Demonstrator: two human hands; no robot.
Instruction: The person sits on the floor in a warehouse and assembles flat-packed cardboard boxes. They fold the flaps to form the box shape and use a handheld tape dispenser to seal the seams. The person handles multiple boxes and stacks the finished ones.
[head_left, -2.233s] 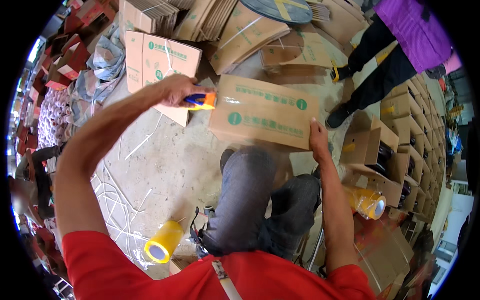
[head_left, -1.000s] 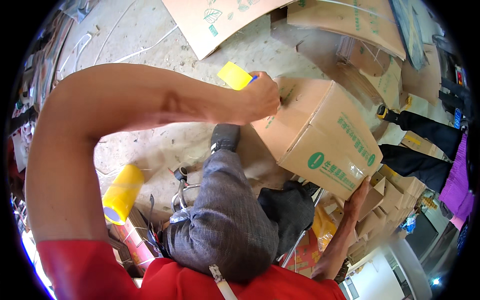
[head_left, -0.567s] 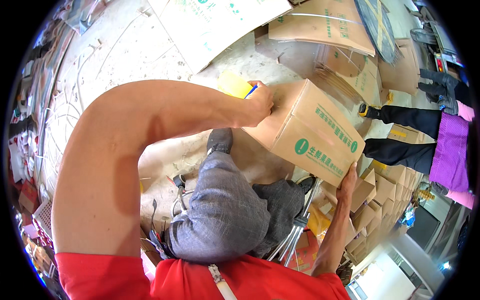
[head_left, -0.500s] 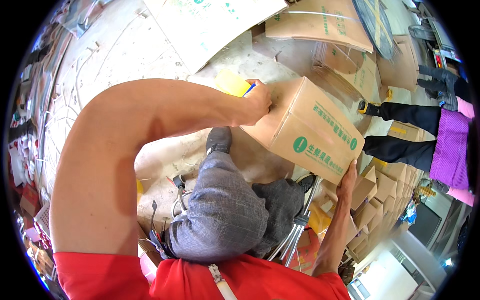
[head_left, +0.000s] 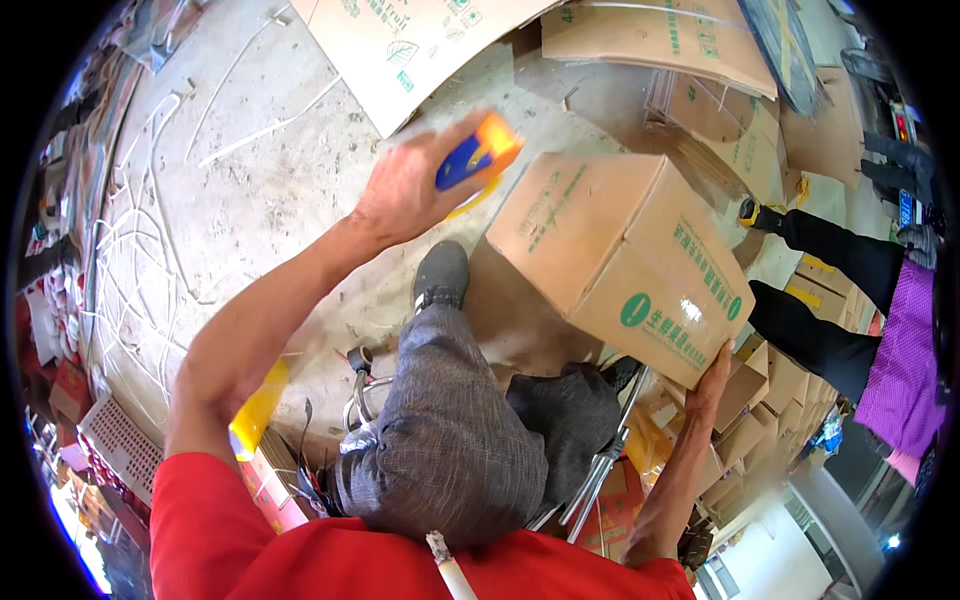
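Note:
My left hand (head_left: 405, 185) is closed around a blue and orange tape dispenser (head_left: 478, 158), with a bit of yellow showing beneath it. It is raised over the floor, to the left of a brown cardboard box (head_left: 665, 290) and apart from it. The box is closed on the sides I see, carries green print, and is tilted above the floor in front of my right knee. My right hand (head_left: 710, 385) grips its lower right corner, with the fingers partly hidden.
Flat cardboard sheets (head_left: 420, 45) lie ahead. White straps (head_left: 140, 290) tangle on the floor at left, near a white crate (head_left: 125, 445). At right stands a person (head_left: 840, 240) in black trousers beside piled small cartons (head_left: 745, 420). Metal legs (head_left: 590, 490) stand by my knee.
My left hand has come off the box and swung left with the tape dispenser. The box has shifted slightly right and turned, showing more of its left side. My right hand still holds it.

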